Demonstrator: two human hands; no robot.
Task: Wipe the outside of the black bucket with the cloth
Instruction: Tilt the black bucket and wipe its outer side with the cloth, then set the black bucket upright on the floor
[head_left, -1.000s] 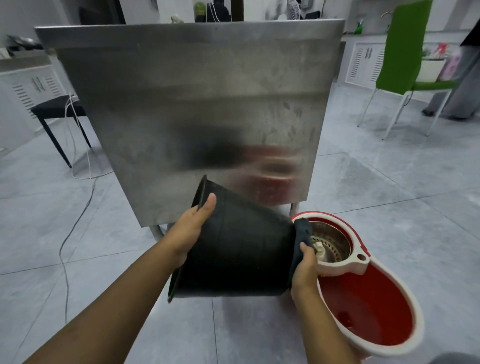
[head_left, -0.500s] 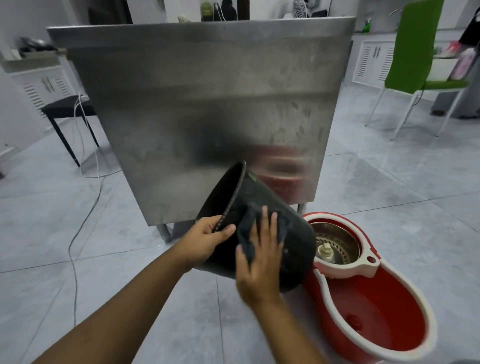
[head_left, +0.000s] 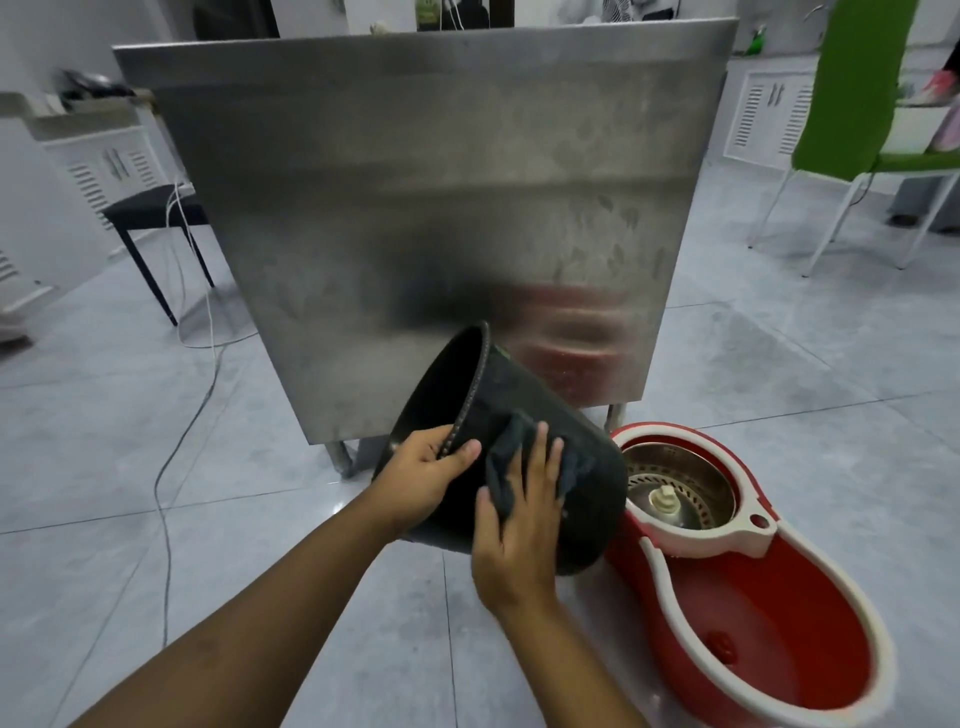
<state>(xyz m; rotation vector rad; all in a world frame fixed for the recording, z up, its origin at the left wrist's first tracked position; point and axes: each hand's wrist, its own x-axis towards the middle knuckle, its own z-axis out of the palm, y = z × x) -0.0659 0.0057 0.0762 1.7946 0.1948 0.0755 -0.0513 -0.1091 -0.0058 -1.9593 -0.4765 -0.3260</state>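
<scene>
The black bucket (head_left: 587, 467) is held tilted in the air, its open mouth turned up and to the left, its base low on the right. My left hand (head_left: 421, 478) grips the bucket's rim, thumb on the outer wall, fingers inside. My right hand (head_left: 524, 514) lies flat on the outer wall and presses a dark grey cloth (head_left: 506, 457) against it. Part of the cloth sticks out above and beside my fingers.
A red and white spin-mop bucket (head_left: 779, 649) stands on the tiled floor just right of the black bucket. A steel table (head_left: 441, 182) rises right behind. A black stool (head_left: 150, 213) and cables (head_left: 171, 467) lie left; a green chair (head_left: 862, 93) is far right.
One second ago my right hand held the cloth at the bucket's base. The bucket has since turned its mouth upward, and my right hand with the cloth has moved onto the side wall.
</scene>
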